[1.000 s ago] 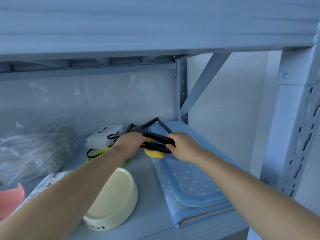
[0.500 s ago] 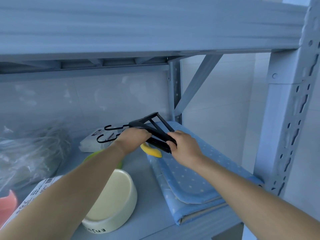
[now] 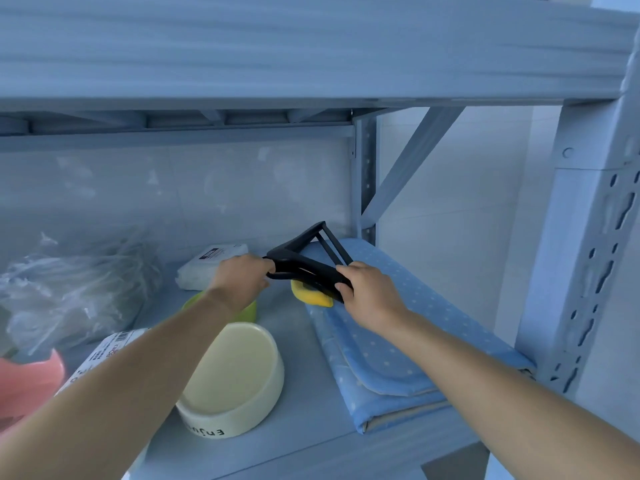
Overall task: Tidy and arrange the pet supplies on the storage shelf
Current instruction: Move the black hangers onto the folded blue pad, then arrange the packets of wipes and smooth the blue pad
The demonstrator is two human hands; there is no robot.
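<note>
Both hands hold a bundle of black hangers (image 3: 306,259) just above the shelf, near its back. My left hand (image 3: 240,280) grips the hook end, and the hooks are hidden inside the fist. My right hand (image 3: 365,292) grips the lower bars at the right. A yellow object (image 3: 310,296) lies under the hangers at the edge of a folded blue dotted mat (image 3: 398,337). A cream ceramic bowl (image 3: 235,379) stands under my left forearm. A green bowl (image 3: 247,311) sits behind it, mostly covered by my wrist.
A white packet (image 3: 204,266) lies at the back. A clear plastic bag (image 3: 72,289), a pink item (image 3: 27,382) and a labelled package (image 3: 104,355) fill the left. The upper shelf (image 3: 311,53) hangs low overhead. The upright post (image 3: 585,271) and a diagonal brace (image 3: 408,164) bound the right.
The hanger hooks, sticking out left of my left hand before, are now covered by that hand. Both hands stay on the hangers above the yellow object.
</note>
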